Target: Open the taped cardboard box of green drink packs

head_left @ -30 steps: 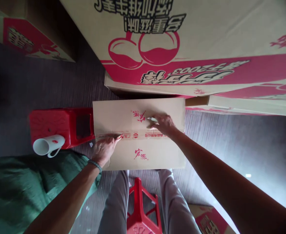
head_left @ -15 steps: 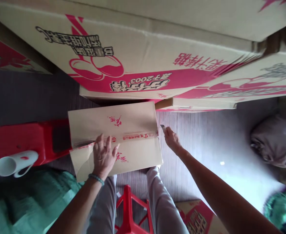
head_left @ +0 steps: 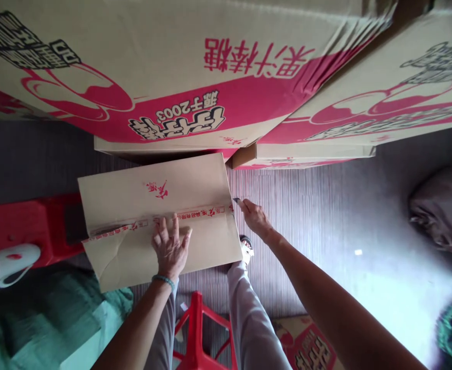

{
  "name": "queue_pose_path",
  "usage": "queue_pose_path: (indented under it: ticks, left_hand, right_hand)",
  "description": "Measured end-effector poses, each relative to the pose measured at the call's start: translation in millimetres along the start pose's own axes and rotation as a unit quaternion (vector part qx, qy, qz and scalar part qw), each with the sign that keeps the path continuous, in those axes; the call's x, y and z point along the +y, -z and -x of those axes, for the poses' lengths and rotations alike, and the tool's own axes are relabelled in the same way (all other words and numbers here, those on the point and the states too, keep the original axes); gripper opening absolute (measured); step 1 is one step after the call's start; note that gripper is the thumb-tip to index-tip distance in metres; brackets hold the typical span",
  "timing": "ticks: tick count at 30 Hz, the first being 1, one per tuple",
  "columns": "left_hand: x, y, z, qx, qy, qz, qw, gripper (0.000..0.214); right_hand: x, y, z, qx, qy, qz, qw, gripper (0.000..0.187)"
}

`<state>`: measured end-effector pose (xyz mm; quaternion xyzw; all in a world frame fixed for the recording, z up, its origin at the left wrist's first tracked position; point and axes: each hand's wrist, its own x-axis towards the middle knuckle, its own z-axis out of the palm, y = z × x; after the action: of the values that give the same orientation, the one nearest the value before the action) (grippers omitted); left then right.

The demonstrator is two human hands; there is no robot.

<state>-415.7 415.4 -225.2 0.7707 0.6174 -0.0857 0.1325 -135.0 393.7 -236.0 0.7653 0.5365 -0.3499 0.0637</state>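
Brown cardboard makes up the carton (head_left: 145, 205), which lies slightly askew between the person's legs (head_left: 249, 308) and larger printed boxes (head_left: 172, 77). A dark gap (head_left: 112, 229) beside the tape (head_left: 203, 214) near the left end suggests that slitting the top seam is the step in hand. The next move seems to call for a light, level blade at the right end, with the bracing hand clear of its path. Palm down, the left hand (head_left: 171, 252) rests on the near flap, fingers spread, their tips reaching the tape. Beyond the right edge, the right hand (head_left: 257, 218) has its fingers clamped around a knife (head_left: 239, 202), blade pointing toward the carton; whether its small tip touches the cardboard, I cannot tell.
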Motion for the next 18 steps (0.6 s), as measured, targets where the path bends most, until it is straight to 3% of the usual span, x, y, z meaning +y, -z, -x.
queue_pose_path:
  ticks: [3,6,10,18]
  left_hand:
    - [17.4,-2.6,-7.6,-0.007,-0.027,0.013,1.000,0.066]
    - [21.6,-6.1,-6.3,-0.004,-0.032,0.018,0.999,0.065]
    - [8.8,-12.0,5.5,-0.010,-0.062,0.022,0.998,0.067]
    - [-6.6,-30.9,13.9,-0.015,-0.089,0.031,0.995,0.069]
  right_hand:
    - [-7.2,-1.8,2.0,-0.005,-0.035,-0.012,0.999,0.046]
    - [-13.2,-7.5,6.3,0.006,-0.045,-0.011,0.999,0.045]
    - [-16.1,-5.5,6.3,0.036,-0.101,-0.027,0.994,0.053]
    - [-18.2,7.8,0.0,-0.009,-0.073,0.038,0.997,0.047]
